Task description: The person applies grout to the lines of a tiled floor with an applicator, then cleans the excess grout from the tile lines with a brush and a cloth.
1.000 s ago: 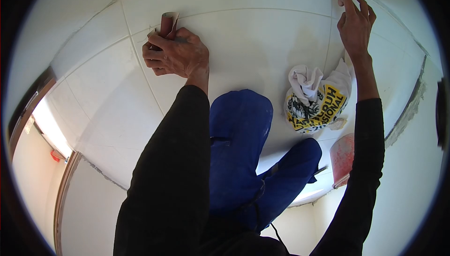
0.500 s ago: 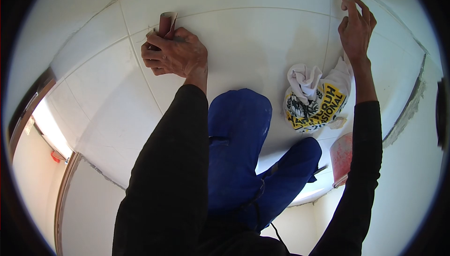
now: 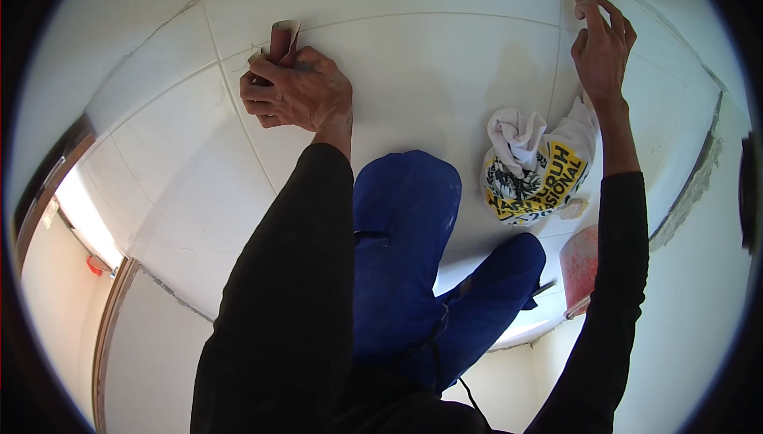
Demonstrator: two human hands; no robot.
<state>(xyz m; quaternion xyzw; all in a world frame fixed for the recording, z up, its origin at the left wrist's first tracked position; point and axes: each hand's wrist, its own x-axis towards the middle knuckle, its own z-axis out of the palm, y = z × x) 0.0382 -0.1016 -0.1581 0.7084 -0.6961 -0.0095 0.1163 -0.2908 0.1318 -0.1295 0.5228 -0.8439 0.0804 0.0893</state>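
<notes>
My left hand (image 3: 298, 91) is closed around a rolled reddish-brown sheet (image 3: 283, 43), which looks like sandpaper, and rests on the white floor tiles (image 3: 397, 60). The roll's end sticks up past my thumb. At the upper right, my right hand (image 3: 604, 52) has its index finger stretched out, the tip at a tile joint near the wall; its other fingers are partly bent, and nothing shows in it. A bundled white cloth (image 3: 540, 165) with yellow and black print lies on the tiles below my right hand.
A red bucket (image 3: 580, 267) stands beside my right forearm. My blue-trousered knees (image 3: 407, 211) are bent at the centre. A doorway with a brown frame (image 3: 60, 172) is at the left. Walls with rough grey lower edges (image 3: 699, 172) surround the floor.
The right index fingertip has shifted slightly left and down along the tile joint. My left hand and the roll have not moved.
</notes>
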